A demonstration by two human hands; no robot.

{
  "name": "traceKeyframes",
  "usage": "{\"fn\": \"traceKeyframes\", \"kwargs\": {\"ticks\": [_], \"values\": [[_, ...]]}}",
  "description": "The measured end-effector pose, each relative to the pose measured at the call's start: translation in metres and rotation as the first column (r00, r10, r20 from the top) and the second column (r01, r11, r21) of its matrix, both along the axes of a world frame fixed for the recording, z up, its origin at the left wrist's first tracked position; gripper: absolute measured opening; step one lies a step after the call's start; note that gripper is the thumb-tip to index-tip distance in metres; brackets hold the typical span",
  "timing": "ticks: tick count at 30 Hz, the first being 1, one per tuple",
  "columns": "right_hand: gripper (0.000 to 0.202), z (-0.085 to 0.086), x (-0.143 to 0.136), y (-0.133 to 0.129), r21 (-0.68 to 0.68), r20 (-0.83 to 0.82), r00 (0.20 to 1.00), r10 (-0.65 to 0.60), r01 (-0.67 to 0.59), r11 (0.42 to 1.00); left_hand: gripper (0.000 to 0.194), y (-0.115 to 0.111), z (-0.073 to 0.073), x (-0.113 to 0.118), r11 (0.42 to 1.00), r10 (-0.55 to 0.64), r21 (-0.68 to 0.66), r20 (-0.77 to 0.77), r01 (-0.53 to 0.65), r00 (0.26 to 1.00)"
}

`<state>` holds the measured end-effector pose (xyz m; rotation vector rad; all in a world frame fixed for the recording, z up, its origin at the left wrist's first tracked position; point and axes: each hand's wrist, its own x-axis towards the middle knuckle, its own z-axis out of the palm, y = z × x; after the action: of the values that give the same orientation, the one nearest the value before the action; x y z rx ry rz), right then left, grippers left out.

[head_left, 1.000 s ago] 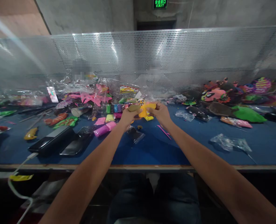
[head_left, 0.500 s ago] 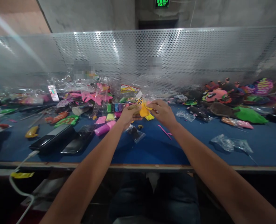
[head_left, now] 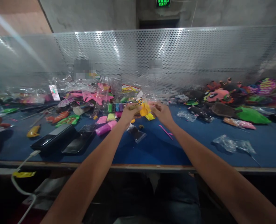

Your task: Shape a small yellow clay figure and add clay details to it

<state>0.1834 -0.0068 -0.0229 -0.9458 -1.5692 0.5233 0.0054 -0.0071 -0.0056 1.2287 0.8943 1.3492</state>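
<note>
Between my two hands, raised over the blue table, is a yellow clay figure (head_left: 145, 110) with dark markings like eyes and a white pointed piece at its top. My left hand (head_left: 129, 114) is closed, its fingers holding the figure's left side. On the other side, my right hand (head_left: 161, 113) pinches at the figure's right edge; its fingertips are partly hidden. Below the hands lie a clear bag with black contents (head_left: 137, 133) and a small dark lump (head_left: 141, 126). Pink clay tools (head_left: 166, 132) rest under my right wrist.
At left are a black power bank (head_left: 54, 137) with a white cable, a dark phone-like slab (head_left: 78, 143) and packs of coloured clay (head_left: 103, 129). Clay figures (head_left: 218, 95) crowd the back right. Crumpled plastic (head_left: 233, 144) lies front right. A perforated metal screen (head_left: 128, 49) stands behind.
My right hand has shifted slightly at the figure's right edge, and its fingers have curled closer in. The left hand keeps its hold. The view has moved a little.
</note>
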Motion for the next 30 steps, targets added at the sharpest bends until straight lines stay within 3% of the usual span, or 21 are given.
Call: {"fn": "traceKeyframes", "kwargs": {"ticks": [3, 10, 15, 23, 30], "values": [[0.037, -0.003, -0.001, 0.004, -0.025, 0.008, 0.999, 0.033, -0.033, 0.999, 0.035, 0.000, -0.001, 0.001, 1.000, 0.028, -0.001, -0.013, -0.028, 1.000], [0.021, -0.006, 0.002, 0.008, 0.087, 0.139, 0.986, -0.095, 0.084, 0.993, 0.039, 0.002, -0.002, 0.000, 0.999, -0.035, 0.023, -0.107, 0.038, 0.994], [0.022, -0.010, 0.000, 0.009, 0.105, 0.220, 0.974, -0.046, 0.023, 0.994, 0.040, 0.005, -0.008, 0.001, 0.995, -0.024, 0.094, -0.188, 0.042, 0.982], [0.021, -0.014, 0.001, 0.013, 0.080, 0.182, 0.983, 0.008, -0.023, 0.997, 0.050, 0.010, -0.013, 0.000, 0.972, 0.044, 0.235, -0.262, 0.019, 0.964], [0.023, -0.008, 0.001, 0.007, 0.153, 0.270, 0.959, -0.087, 0.046, 0.987, 0.052, 0.010, -0.013, 0.000, 0.986, 0.033, 0.165, -0.261, 0.010, 0.965]]}}
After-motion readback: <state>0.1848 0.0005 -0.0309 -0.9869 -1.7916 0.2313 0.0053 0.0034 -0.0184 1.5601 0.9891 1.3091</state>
